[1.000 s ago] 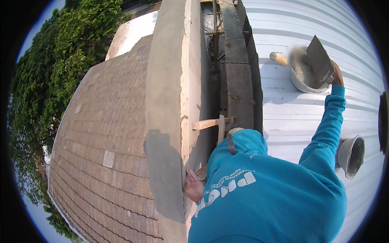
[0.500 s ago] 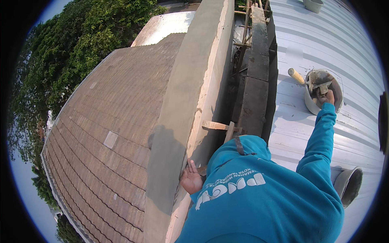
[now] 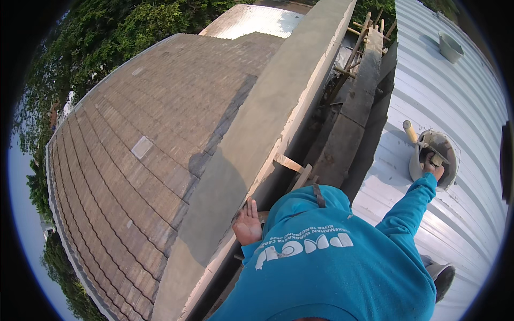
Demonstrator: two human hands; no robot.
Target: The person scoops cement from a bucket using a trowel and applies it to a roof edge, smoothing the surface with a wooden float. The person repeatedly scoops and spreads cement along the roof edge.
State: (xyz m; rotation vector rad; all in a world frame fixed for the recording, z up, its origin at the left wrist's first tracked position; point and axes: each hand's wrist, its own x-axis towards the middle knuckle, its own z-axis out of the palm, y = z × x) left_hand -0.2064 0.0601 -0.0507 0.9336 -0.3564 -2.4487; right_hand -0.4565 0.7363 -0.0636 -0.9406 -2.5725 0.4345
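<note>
My left hand (image 3: pixel 247 224) lies against the edge of a freshly plastered wall top (image 3: pixel 235 155), its palm turned up and its fingers stretched out with nothing in them. On the right, my right arm reaches to a mortar-smeared bucket (image 3: pixel 451 179) standing on the metal roof. Inside its rim, my right hand (image 3: pixel 432 168) is closed round what looks like a plastering trowel (image 3: pixel 438 159), partly hidden by the fingers. A second tool with a pale yellow handle (image 3: pixel 409 131) leans out of the bucket; its far end sits inside.
Between the wall and the ribbed metal roof (image 3: pixel 396 107) runs a gap with a dark plank (image 3: pixel 342 136) and bamboo scaffolding (image 3: pixel 358 48). A wooden clamp (image 3: pixel 289 163) grips the wall edge. More buckets stand at far right (image 3: pixel 451 47) and near right (image 3: pixel 443 281). Left lies a tiled roof (image 3: pixel 134 176).
My view has shifted, so the wall slants more and the bucket sits lower. In the bucket, my right hand and the trowel have turned. My left hand stays at the wall edge.
</note>
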